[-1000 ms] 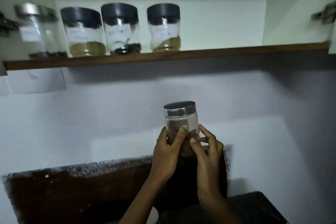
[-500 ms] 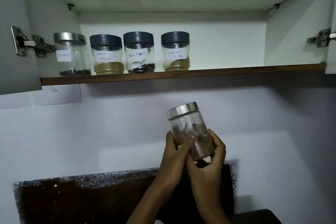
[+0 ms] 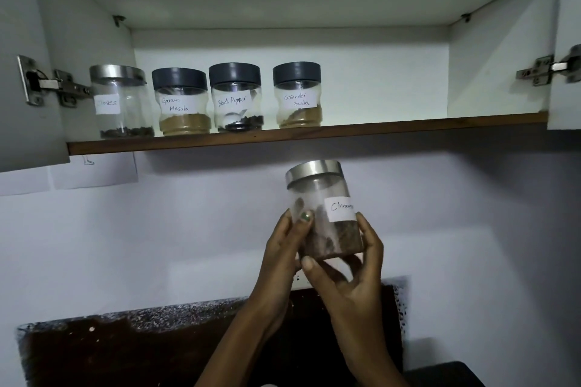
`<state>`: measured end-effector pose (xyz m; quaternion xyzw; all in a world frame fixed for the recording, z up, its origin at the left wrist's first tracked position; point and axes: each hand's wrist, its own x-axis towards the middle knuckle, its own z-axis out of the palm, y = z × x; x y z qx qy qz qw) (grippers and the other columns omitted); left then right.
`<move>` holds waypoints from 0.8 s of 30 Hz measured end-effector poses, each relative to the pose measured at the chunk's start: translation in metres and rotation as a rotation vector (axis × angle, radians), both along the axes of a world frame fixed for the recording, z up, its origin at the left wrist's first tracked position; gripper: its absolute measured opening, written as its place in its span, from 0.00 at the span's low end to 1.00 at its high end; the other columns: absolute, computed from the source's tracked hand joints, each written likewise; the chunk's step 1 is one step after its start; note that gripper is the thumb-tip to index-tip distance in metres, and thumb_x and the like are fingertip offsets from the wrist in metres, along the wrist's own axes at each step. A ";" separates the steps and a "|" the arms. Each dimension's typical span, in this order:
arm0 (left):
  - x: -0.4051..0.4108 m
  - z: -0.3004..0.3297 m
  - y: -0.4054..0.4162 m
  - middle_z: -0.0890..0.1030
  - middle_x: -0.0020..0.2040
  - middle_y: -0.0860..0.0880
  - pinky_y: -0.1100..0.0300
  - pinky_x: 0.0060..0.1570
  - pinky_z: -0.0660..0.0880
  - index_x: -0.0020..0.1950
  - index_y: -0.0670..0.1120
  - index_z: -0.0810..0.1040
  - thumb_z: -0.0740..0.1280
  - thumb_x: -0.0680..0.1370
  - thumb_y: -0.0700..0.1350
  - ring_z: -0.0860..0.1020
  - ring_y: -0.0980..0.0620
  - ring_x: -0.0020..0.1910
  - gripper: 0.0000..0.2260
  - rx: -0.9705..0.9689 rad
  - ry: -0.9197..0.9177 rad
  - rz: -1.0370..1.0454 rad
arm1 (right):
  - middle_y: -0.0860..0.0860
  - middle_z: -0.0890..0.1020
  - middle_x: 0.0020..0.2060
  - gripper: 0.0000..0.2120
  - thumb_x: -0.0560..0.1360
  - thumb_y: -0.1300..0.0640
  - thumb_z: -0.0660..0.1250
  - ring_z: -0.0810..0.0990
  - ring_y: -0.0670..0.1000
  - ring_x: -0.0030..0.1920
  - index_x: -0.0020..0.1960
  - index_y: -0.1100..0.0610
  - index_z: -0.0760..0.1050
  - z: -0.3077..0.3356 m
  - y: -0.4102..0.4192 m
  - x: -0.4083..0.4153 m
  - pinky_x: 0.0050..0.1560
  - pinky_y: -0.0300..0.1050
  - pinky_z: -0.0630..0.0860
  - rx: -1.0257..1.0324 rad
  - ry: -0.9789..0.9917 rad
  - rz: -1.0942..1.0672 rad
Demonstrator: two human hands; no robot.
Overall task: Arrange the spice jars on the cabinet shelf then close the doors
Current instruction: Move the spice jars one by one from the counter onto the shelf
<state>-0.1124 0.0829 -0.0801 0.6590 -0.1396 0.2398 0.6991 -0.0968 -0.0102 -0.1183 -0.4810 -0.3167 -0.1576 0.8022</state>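
Note:
A clear cinnamon jar [image 3: 325, 198] with a steel lid and a white label is held tilted below the cabinet shelf [image 3: 408, 127]. My left hand [image 3: 284, 248] grips its left side with the thumb on the glass. My right hand [image 3: 352, 273] cups its bottom and right side. On the shelf stand a steel-lidded cloves jar [image 3: 121, 102], then dark-lidded jars of garam masala [image 3: 182, 102], black pepper [image 3: 236, 97] and coriander powder [image 3: 298, 95], in a row on the left half.
Both cabinet doors stand open, the left door [image 3: 19, 122] and the right door [image 3: 566, 41], on steel hinges [image 3: 47, 83]. The shelf's right half is bare. Below are a white wall and a dark patch [image 3: 157, 349] of worn surface.
The jar rose toward the shelf and turned so its label now faces me. My view tilted upward, showing more of the cabinet interior.

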 end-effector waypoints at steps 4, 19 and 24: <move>-0.001 0.003 0.002 0.81 0.59 0.56 0.66 0.46 0.78 0.64 0.60 0.74 0.70 0.72 0.58 0.80 0.57 0.56 0.20 0.039 -0.026 -0.010 | 0.40 0.70 0.63 0.38 0.67 0.62 0.75 0.72 0.46 0.64 0.68 0.41 0.61 0.000 -0.004 0.000 0.55 0.43 0.78 -0.055 -0.105 -0.129; -0.006 0.012 0.005 0.75 0.68 0.50 0.41 0.67 0.68 0.72 0.56 0.67 0.59 0.79 0.57 0.74 0.48 0.67 0.21 0.077 -0.064 -0.065 | 0.30 0.67 0.66 0.34 0.68 0.49 0.68 0.71 0.35 0.64 0.67 0.29 0.58 0.011 -0.022 0.005 0.56 0.39 0.77 -0.100 -0.084 -0.046; -0.004 0.013 0.000 0.77 0.66 0.51 0.46 0.63 0.73 0.71 0.56 0.68 0.59 0.77 0.56 0.76 0.49 0.64 0.22 0.088 -0.069 -0.039 | 0.29 0.68 0.65 0.34 0.68 0.50 0.70 0.71 0.33 0.63 0.66 0.29 0.58 0.014 -0.025 0.004 0.52 0.33 0.77 -0.078 -0.100 -0.097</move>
